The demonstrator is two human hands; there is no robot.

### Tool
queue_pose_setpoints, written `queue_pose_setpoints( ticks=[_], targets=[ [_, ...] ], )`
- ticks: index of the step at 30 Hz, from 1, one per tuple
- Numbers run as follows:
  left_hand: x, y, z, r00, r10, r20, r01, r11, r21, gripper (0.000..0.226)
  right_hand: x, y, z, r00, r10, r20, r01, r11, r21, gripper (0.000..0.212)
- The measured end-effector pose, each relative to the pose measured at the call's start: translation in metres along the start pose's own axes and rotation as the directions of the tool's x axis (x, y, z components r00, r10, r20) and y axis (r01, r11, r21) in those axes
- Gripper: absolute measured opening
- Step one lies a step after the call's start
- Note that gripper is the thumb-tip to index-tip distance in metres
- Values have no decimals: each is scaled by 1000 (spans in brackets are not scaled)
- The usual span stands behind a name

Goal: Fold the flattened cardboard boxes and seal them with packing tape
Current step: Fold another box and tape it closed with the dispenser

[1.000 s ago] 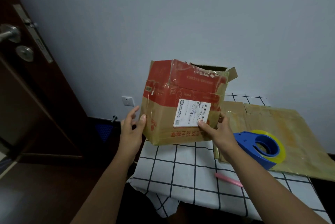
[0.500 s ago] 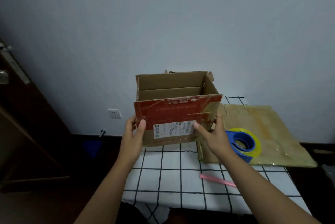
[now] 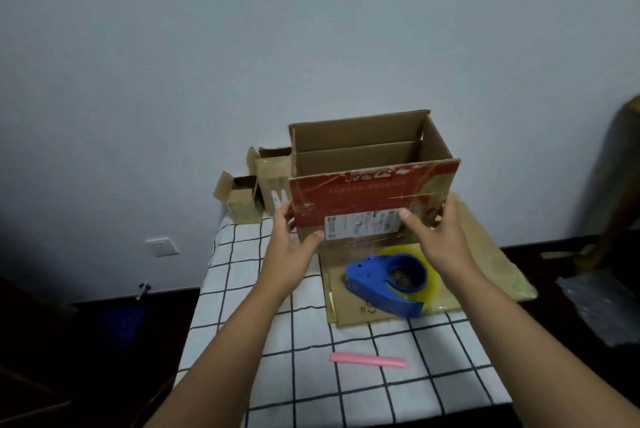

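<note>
1. Swung the red-and-brown open cardboard box (image 3: 372,192) rightward since a second ago; now it's above the blue tape dispenser (image 3: 388,280).
2. My left hand (image 3: 291,247) and right hand (image 3: 436,237) each grip a box corner.
3. Pink stick (image 3: 367,360) lies nearer me than the dispenser.

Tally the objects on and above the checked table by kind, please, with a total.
Erected cardboard boxes: 3, the red box held by left hand and right hand, a tall box and a small box
Flattened cardboard: 1
Tape dispenser: 1
Pink stick: 1
Total: 6
</note>
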State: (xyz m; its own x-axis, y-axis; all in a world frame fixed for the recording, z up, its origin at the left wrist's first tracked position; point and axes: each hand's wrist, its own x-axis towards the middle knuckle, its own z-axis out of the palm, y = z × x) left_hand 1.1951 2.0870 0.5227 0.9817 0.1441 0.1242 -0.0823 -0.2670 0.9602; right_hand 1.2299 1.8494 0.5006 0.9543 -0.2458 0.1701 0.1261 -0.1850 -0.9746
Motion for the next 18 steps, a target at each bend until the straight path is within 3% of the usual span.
queue_pose_setpoints(
  ticks=[8,14,18],
  targets=[
    [75,11,99,992,-30,120,22,998,63,76,85,23,-50,988,71,-138,-69,997,20,74],
    [121,11,130,987,-98,131,101,995,-18,72,141,41,-52,981,63,-185,-74,996,-53,76],
    [151,8,139,980,-116,159,113,993,25,74,177,50,-47,981,90,-171,-100,994,-47,74]
  ],
)
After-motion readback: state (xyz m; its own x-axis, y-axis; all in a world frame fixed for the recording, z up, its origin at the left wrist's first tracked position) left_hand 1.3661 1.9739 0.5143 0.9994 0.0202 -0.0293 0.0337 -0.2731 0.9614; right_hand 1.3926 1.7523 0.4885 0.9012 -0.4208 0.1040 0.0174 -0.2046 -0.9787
